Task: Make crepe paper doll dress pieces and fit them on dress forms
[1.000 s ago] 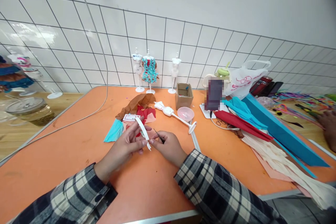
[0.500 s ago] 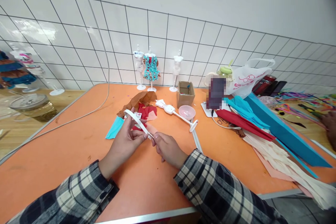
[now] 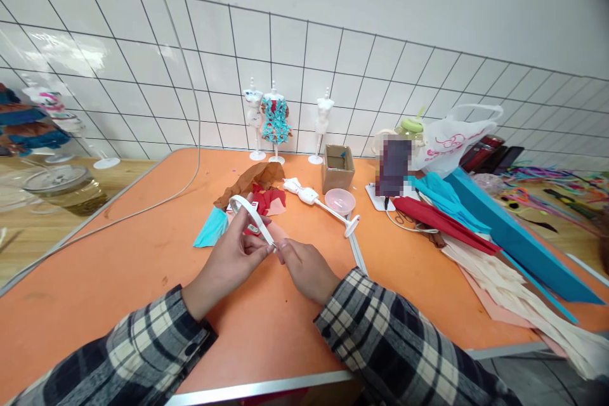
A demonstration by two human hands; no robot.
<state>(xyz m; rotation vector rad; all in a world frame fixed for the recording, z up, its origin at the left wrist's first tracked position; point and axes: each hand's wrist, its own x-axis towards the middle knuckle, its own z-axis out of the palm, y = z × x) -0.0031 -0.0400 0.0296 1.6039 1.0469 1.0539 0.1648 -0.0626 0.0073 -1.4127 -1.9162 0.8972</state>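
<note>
My left hand (image 3: 236, 248) is closed around a narrow white ring that looks like a roll of tape (image 3: 260, 223), with fingers passing through it. My right hand (image 3: 304, 264) pinches at the ring's near right edge, thumb on top; what exactly lies between those fingertips is too small to make out. Both hands meet above the orange table (image 3: 266, 330). Just beyond them lie a light blue cloth piece (image 3: 212, 228), brown crumpled fabric (image 3: 252, 176) and red fabric scraps (image 3: 271, 196). A white mini dress form (image 3: 309, 196) rests on its side farther right.
Several small dress forms stand by the tiled wall, one dressed in blue frills (image 3: 276, 122). A cardboard box (image 3: 337, 168), a pink bowl (image 3: 339, 202) and a phone (image 3: 394, 168) stand behind. Folded fabrics (image 3: 451, 228) cover the right side; a cable (image 3: 193, 101) hangs left.
The white ring has turned a little, so its loop shows wider. My right fingers have come in closer against its lower edge. The camera view has shifted slightly.
</note>
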